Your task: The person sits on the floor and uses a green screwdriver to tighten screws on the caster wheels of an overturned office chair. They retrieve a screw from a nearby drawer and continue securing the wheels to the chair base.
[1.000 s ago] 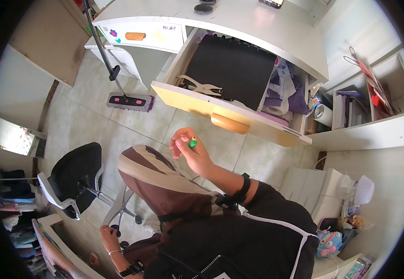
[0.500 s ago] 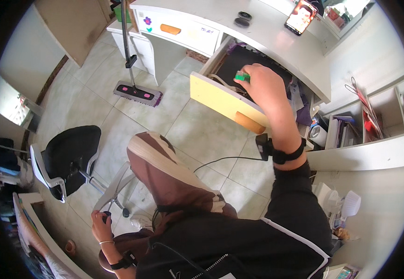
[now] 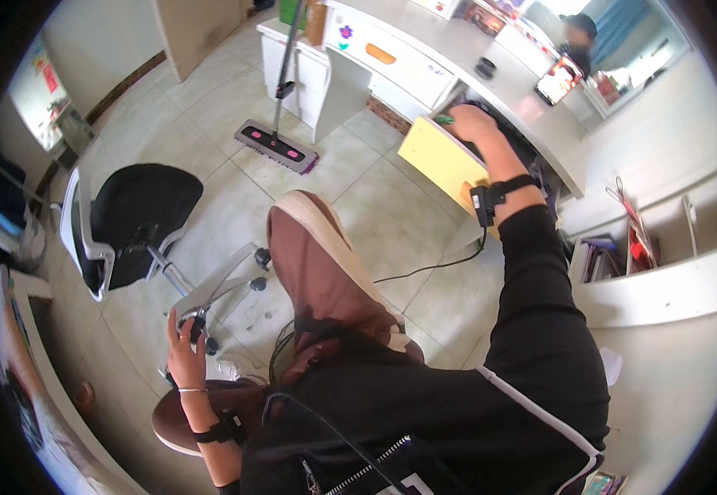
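My right hand (image 3: 472, 125) is closed on a small green object (image 3: 445, 120) whose kind I cannot make out. It is over the front part of a pulled-out drawer (image 3: 434, 157) with a yellow face and an orange handle. Hand and forearm hide much of the drawer's dark contents. My left hand (image 3: 185, 356) hangs low beside my leg, fingers stretched out and apart, with nothing visible in it. Nearest to it is the wheeled base of a black-and-white office chair (image 3: 146, 210).
A white desk (image 3: 424, 37) carries a lit phone (image 3: 559, 80) and a small round black case (image 3: 485, 68). A flat mop (image 3: 276, 147) stands on the tiled floor. To the right is a white shelf (image 3: 664, 276) with compartments. A cable (image 3: 424, 271) trails from my right wrist strap.
The view has shifted, so desk and chair appear elsewhere. Less of the drawer's inside shows. My right hand still has the green object. My left hand's fingers are now more stretched out.
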Demonstrator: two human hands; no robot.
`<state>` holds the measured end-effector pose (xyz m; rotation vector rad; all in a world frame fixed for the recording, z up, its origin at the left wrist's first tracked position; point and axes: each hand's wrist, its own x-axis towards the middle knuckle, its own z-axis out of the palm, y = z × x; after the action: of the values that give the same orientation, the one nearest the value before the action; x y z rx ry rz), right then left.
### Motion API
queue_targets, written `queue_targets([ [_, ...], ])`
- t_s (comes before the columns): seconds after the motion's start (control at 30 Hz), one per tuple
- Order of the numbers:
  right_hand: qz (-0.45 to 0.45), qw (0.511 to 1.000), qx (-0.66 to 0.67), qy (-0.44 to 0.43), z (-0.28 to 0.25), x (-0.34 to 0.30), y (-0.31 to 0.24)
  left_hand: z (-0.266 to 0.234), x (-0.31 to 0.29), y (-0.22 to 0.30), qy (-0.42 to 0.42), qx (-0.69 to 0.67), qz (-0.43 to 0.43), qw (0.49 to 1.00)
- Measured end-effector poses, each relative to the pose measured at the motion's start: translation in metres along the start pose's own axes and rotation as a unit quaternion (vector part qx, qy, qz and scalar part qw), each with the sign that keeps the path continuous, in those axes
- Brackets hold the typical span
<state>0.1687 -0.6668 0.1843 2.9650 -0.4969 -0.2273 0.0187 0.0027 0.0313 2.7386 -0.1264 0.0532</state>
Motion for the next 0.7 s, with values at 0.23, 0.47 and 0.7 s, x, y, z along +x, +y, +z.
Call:
queue_targets([
  [0.23, 0.068, 0.761, 0.599, 0.239, -0.075, -0.051, 0.009, -0.014, -0.022, 0.001, 0.059, -0.039, -0.028, 0.997],
  [0.47, 0.055, 0.514, 0.853, 0.073, -0.03, -0.082, -0.079, -0.01, -0.017, 0.008, 0.065, 0.016, 0.014, 0.998],
  [0.7, 0.047, 0.469, 0.88, -0.055, 0.015, -0.087, -0.114, -0.028, -0.013, 0.033, 0.065, -0.033, 0.041, 0.996],
])
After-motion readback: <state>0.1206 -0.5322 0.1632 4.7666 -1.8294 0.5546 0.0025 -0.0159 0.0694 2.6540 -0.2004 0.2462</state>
